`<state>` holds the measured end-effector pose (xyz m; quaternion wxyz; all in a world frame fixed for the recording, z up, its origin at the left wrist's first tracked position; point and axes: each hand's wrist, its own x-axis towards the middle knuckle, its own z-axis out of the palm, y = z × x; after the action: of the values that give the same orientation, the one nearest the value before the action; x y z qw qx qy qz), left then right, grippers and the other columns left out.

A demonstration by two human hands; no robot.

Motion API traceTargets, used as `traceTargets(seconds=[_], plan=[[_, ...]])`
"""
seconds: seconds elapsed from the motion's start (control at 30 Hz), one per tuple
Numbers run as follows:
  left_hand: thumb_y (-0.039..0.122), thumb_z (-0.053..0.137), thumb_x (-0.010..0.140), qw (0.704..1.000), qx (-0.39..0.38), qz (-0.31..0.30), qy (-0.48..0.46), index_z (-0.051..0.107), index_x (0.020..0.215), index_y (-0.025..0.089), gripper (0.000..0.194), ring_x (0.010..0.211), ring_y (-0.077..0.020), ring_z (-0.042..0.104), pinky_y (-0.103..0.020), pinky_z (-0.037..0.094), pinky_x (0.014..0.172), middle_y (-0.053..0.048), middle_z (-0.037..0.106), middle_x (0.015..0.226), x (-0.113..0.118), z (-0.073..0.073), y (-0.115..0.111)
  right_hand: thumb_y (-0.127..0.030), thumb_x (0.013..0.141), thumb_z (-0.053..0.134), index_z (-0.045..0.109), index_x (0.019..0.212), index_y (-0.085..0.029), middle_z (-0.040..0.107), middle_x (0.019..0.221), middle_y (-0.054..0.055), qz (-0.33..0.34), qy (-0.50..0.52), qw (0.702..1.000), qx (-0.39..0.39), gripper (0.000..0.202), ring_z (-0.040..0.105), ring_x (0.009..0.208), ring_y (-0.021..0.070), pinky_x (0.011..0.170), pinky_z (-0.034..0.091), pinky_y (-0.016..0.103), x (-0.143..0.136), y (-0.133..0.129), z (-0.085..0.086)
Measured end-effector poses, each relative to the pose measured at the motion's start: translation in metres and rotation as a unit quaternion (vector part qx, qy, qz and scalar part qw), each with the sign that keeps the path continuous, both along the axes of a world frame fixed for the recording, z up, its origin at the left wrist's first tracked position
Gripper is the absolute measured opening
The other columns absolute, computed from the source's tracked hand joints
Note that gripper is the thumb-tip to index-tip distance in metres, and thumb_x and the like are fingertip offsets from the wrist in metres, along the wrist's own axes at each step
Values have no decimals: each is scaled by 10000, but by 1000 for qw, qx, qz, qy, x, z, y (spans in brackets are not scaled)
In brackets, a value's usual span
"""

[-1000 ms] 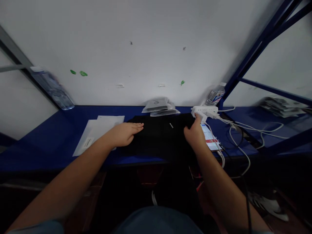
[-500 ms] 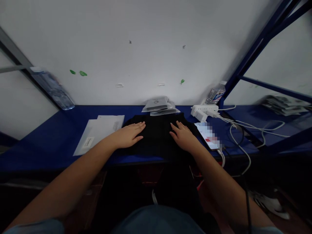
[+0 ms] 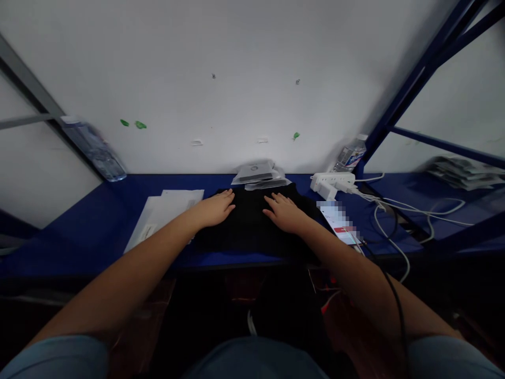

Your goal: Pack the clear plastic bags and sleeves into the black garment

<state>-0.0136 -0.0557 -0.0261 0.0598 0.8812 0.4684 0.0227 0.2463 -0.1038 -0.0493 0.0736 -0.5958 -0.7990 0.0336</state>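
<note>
A black cloth garment (image 3: pixel 252 226) lies spread over the blue table in front of me; its exact kind is hard to make out in the dim light. On its left part my left hand (image 3: pixel 218 208) rests flat, fingers stretched out toward the middle. My right hand (image 3: pixel 283 211) lies palm down on the right part, its fingers apart and pointing inward. Neither hand grips the cloth. Beyond the garment's far edge sit several flat packets in clear plastic (image 3: pixel 260 173) against the wall.
White plastic mailers (image 3: pixel 173 202) lie left of the garment. To the right are a phone (image 3: pixel 338 223), a white power strip (image 3: pixel 333 181) and tangled white cables (image 3: pixel 389 237). Bottles stand at the left (image 3: pixel 94 150) and right (image 3: pixel 350 153). A blue frame (image 3: pixel 414 87) rises on the right.
My right hand has slid a little left and slightly farther out across the garment. My left hand has moved slightly toward the far edge. The view has shifted slightly.
</note>
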Motion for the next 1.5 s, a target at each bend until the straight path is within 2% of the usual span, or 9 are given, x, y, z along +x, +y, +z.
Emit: traceTargets(seconds=[0.17, 0.4, 0.57, 0.67, 0.93, 1.1, 1.3, 1.4, 1.5], plan=[[224, 376, 1016, 998, 50, 47, 1, 521, 1441, 121, 461, 1456, -234, 420, -358, 329, 1214, -127, 423, 1580, 6, -10, 7, -382, 1047, 378, 403, 1538, -109, 439, 1565, 187, 27, 21, 999, 13, 562, 370, 1469, 308, 1204, 285, 471, 11, 18, -2], [246, 436, 1007, 986, 95, 132, 30, 559, 1375, 94, 417, 1399, -296, 495, -411, 431, 1141, -187, 484, 1529, -1, -12, 6, -261, 1007, 442, 548, 1415, -90, 585, 1358, 199, 5, -5, 999, 50, 455, 527, 1276, 314, 1093, 409, 422, 19, 42, 0], [269, 466, 992, 980, 79, 174, 61, 646, 1244, 101, 353, 1152, -323, 674, -410, 535, 964, -199, 694, 1245, -2, -5, 5, -198, 979, 488, 659, 1267, -93, 626, 1252, 179, 11, -1, 998, 64, 351, 544, 1211, 283, 1091, 400, 386, 20, 50, 1], [272, 475, 990, 979, 75, 181, 63, 678, 1190, 111, 328, 1065, -333, 701, -417, 541, 899, -186, 733, 1126, -2, -1, 5, -158, 963, 494, 667, 1246, -100, 640, 1230, 162, 15, 15, 997, 77, 337, 546, 1193, 266, 1097, 390, 371, 21, 51, -1], [274, 501, 978, 977, 97, 183, 47, 712, 1153, 143, 304, 1044, -339, 694, -420, 534, 848, -175, 739, 1101, -6, -1, 7, -130, 929, 498, 690, 1127, -112, 663, 1157, 151, 14, 21, 994, 102, 276, 560, 1125, 271, 1033, 421, 371, 21, 53, -3], [263, 499, 968, 977, 118, 179, 25, 723, 1113, 176, 280, 1036, -320, 698, -409, 539, 840, -144, 746, 1091, -9, 3, 5, -157, 963, 460, 644, 1158, -118, 691, 1170, 157, -7, 16, 993, 118, 271, 598, 1094, 274, 934, 443, 365, 19, 49, 0], [265, 497, 962, 971, 194, 125, -57, 690, 1063, 203, 227, 1139, -286, 679, -417, 554, 927, -99, 734, 1190, -23, 20, -11, -169, 962, 484, 633, 1118, -152, 720, 1105, 129, 4, 7, 980, 197, 217, 630, 1008, 275, 874, 409, 377, 26, 23, 17], [225, 504, 922, 968, 219, 15, -124, 653, 993, 198, 167, 1295, -266, 597, -433, 524, 1031, -93, 689, 1309, -34, 25, -32, -171, 964, 493, 643, 1088, -176, 726, 1029, 98, 45, 23, 964, 262, 195, 624, 978, 260, 886, 386, 382, 35, -6, 23], [235, 506, 907, 960, 192, -123, -164, 619, 939, 201, 123, 1345, -246, 558, -441, 493, 1089, -98, 682, 1322, -44, 23, -58, -177, 981, 476, 660, 1080, -188, 729, 984, 85, 90, 21, 952, 293, 209, 621, 943, 243, 898, 375, 382, 43, -42, 18]])
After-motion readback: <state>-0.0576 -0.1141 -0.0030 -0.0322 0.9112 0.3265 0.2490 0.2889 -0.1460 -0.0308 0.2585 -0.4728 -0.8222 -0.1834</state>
